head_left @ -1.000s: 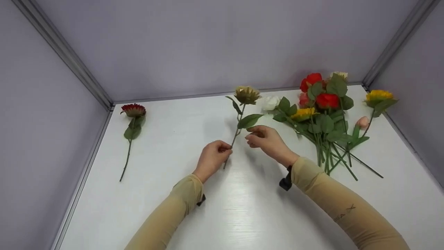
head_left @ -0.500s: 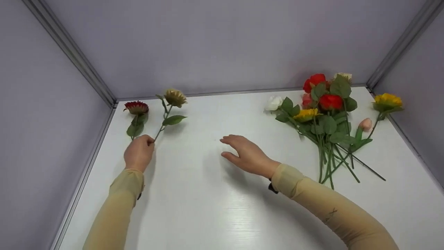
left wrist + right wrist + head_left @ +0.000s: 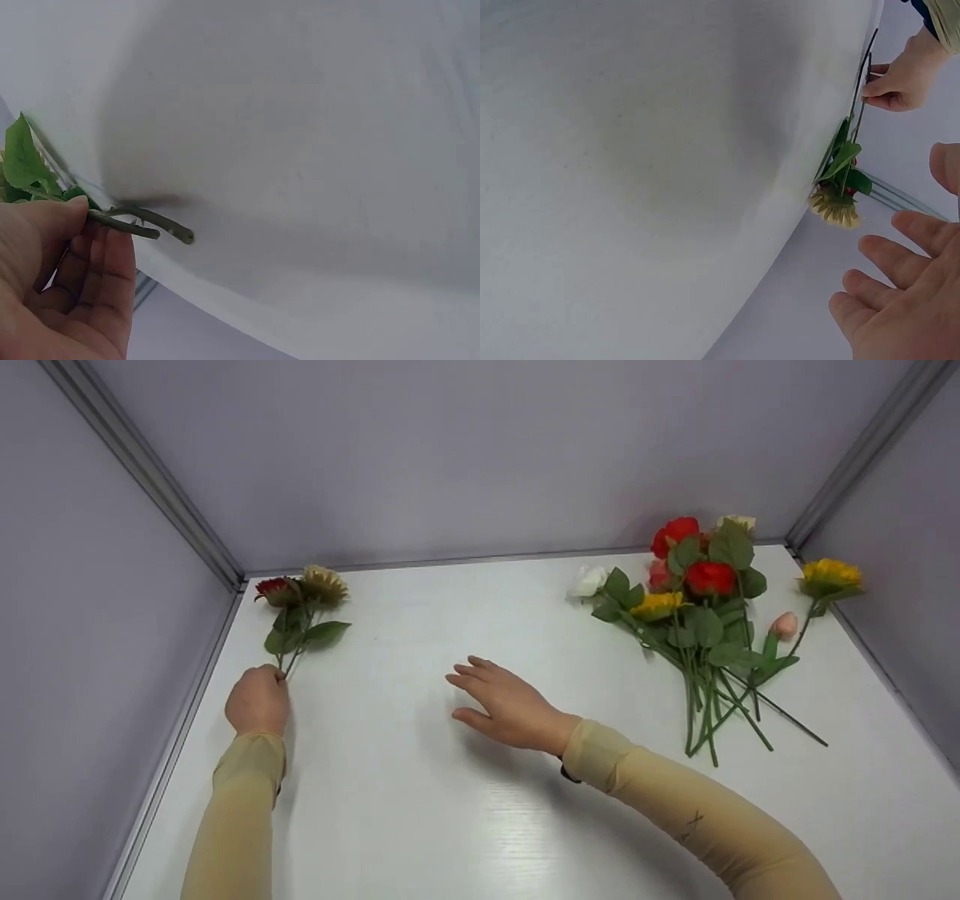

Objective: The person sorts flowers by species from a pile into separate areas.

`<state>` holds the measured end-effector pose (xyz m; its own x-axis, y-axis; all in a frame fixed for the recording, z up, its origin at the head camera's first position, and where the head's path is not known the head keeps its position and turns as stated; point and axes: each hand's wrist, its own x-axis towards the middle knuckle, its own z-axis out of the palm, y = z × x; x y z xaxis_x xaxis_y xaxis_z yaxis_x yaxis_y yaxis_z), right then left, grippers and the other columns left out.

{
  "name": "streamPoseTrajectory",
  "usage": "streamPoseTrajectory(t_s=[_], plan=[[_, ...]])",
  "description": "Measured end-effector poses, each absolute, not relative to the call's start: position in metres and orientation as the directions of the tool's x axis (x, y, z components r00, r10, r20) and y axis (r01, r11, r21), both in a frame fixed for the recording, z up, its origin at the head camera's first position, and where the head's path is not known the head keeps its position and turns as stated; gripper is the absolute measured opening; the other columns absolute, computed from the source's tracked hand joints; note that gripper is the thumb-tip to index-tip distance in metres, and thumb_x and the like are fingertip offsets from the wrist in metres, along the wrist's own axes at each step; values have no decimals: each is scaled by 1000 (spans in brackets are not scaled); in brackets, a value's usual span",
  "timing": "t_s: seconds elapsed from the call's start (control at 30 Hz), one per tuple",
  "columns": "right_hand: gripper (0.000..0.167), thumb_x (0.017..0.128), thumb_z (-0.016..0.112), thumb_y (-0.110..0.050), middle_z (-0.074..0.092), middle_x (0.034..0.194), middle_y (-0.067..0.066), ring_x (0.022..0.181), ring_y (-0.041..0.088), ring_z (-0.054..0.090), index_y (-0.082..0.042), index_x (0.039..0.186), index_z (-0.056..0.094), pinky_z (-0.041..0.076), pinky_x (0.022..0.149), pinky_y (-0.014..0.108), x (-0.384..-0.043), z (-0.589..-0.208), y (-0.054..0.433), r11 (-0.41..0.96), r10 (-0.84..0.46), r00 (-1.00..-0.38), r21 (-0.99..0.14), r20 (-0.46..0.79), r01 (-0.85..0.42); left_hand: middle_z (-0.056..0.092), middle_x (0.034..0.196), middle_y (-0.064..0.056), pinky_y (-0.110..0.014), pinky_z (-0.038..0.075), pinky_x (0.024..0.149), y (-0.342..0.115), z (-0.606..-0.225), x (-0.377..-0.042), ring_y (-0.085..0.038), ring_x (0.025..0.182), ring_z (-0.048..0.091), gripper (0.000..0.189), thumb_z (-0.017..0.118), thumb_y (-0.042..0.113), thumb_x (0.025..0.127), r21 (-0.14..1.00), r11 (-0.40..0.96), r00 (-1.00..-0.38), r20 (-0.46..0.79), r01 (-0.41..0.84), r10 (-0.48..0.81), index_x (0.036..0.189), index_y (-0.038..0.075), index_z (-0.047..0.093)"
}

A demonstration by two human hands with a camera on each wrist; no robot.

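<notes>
Desk [image 3: 390, 810]: white
Far left: red flower [image 3: 276, 592], seemingly done; cream flower [image 3: 325, 587] beside
Left hand [image 3: 257, 703]: pinching cream flower's stem
Right hand [image 3: 514, 706]: spread, holding nothing
Pile [image 3: 705, 628]: right, likely remaining

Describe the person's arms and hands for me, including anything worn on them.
The left hand and right hand are ungloved. The left sleeve and right sleeve are long, tan and close-fitting, reaching the wrists. A dark X-like mark shows on the right forearm; the marks beside it are too small to read. Something black peeks out beneath the right cuff.
</notes>
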<state>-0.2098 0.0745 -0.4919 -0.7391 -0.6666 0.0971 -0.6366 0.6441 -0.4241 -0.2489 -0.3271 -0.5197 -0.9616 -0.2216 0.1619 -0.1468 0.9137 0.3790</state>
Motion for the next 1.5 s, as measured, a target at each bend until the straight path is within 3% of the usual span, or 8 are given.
streamPoseTrajectory(t_s=[0.63,0.9,1.07,1.27,1.4,1.5], plan=[[59,108,50,-44,41,160,12,153,29,25,-11,156,44,19,124,41,-212,-499,76,637,-690,-723,-437,44,-634,66,106,-32,-62,52,78,-333,-527,-247,-52,96,64,21,58,5,101,443,876,-961,102,-189,-258,111,-8,70],[51,108,52,-41,49,154,8,146,27,38,-11,150,53,30,120,41,-221,-490,104,656,-605,-786,-480,127,-583,52,128,-36,-66,44,93,-318,-520,-252,-56,116,49,41,65,15,98,445,883,-948,188,-152,-258,132,-8,60],[40,107,58,-32,60,141,7,134,26,51,-11,141,62,41,112,43,-231,-480,143,683,-465,-860,-531,211,-500,47,140,-34,-64,34,108,-281,-510,-261,-53,130,41,56,69,21,98,402,915,-957,280,40,-81,143,-7,52],[30,105,61,-24,65,131,9,124,30,57,-9,130,70,47,104,49,-242,-475,205,725,-282,-921,-569,269,-388,32,159,-27,-57,13,123,-211,-503,-262,-46,148,25,70,64,36,102,318,918,-963,199,237,180,157,1,38],[24,104,62,-20,67,117,14,107,30,59,-4,118,74,49,91,47,-247,-469,251,711,-124,-942,-634,313,-304,25,166,-19,-53,5,125,-159,-499,-248,-40,152,20,72,61,42,103,261,885,-922,148,386,359,161,10,33],[32,105,59,-30,66,114,13,100,25,57,-4,118,72,46,84,39,-246,-460,290,689,30,-956,-699,291,-191,22,168,-15,-50,4,125,-122,-497,-232,-36,154,18,73,61,45,102,222,826,-855,136,518,500,162,15,32]])
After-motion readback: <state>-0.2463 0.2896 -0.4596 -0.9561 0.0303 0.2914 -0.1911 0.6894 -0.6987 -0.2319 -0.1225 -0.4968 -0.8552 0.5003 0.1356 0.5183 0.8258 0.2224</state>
